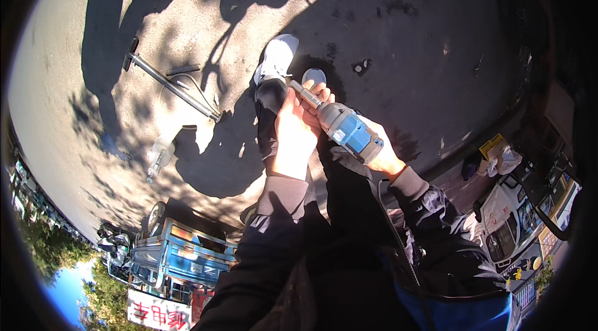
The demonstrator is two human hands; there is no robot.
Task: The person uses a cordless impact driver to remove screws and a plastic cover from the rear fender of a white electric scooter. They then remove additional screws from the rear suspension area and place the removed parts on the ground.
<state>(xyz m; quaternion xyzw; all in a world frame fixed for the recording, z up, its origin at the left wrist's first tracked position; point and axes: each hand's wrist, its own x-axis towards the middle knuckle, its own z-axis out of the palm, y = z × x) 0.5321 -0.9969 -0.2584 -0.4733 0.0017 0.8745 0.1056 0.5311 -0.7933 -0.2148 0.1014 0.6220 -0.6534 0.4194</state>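
A person's right hand (385, 151) grips a blue power tool (350, 130) over the legs (346, 191); the left hand (298, 128) holds its metal socket (305, 92), apparently to steady it, a floor pump (173, 86) at left.

This is an outdoor roadside spot, apparently a street repair stand. Leafy shadows fall across open pavement (53, 51); trees (109, 293) and blue sky (65, 297) show at left, with a blue cart (193, 260) and a white sign (144, 307). A white vehicle (500, 222) stands right. The floor pump (174, 86) and power tool (354, 135) suggest repair work.
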